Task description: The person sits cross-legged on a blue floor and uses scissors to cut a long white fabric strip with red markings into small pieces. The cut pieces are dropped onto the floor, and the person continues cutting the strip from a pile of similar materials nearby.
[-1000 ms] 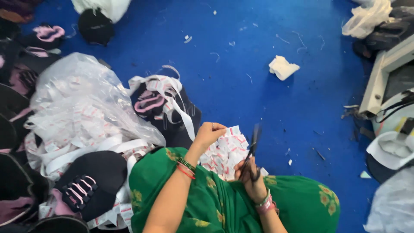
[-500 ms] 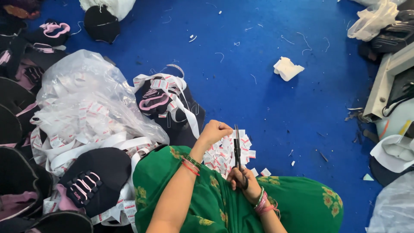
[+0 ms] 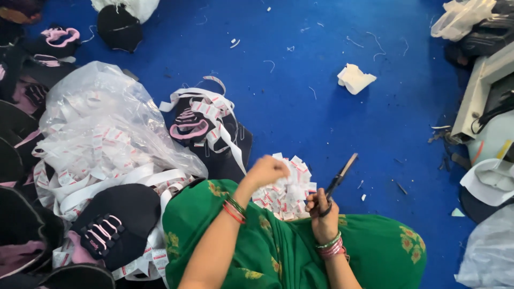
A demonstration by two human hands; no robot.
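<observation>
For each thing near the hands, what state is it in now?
Scissors: in right hand, blades look closed, tips up.
Left hand: blurred, closed, over the cut labels.
Cut labels: loose heap on the floor.
Label ribbon: uncut, draped over a black cap.
Plastic bag: crumpled, holds labels.

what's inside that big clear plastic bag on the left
The clear plastic bag holds bundled white label ribbon with red marks, some spilling out. Whatever is deeper inside stays hidden.

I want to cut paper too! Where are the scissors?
The scissors are in the right hand, low in the head view, just right of the pile of small white tags on the blue floor.
</observation>
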